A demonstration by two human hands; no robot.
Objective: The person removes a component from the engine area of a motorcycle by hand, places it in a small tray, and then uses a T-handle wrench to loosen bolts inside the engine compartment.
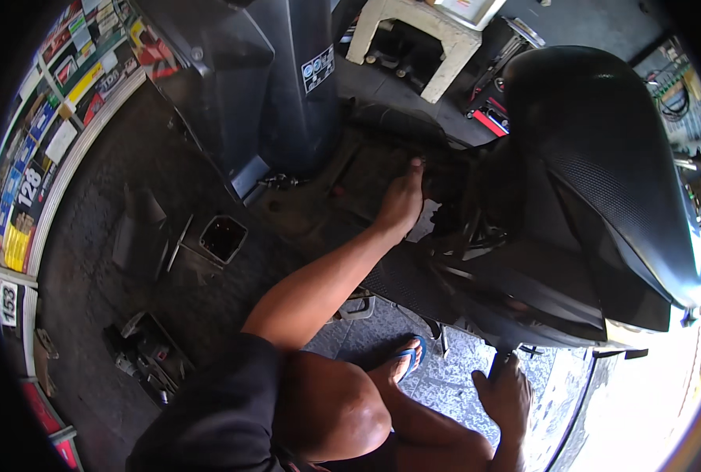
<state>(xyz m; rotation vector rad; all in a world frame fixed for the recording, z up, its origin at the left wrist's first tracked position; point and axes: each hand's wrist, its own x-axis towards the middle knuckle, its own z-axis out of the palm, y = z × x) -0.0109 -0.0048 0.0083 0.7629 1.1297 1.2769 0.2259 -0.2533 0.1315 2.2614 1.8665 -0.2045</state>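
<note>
A black scooter stands in front of me, its seat at the right and its front shield at the far left. Across the dark footboard area reaches my left hand, closed, the thumb at the top; whatever its fingers grip is hidden. Just right of its wrist shows a pale, torn-edged patch. My right hand is below the lower edge of the side panel. Its fingers close around a short black bar-like piece, and the thumb stands apart.
On the dark floor at the left lie an open box-shaped part with dark liquid inside, a thin rod and a black mechanical part. Packed shelves line the left side. A worn pale stand is beyond the scooter.
</note>
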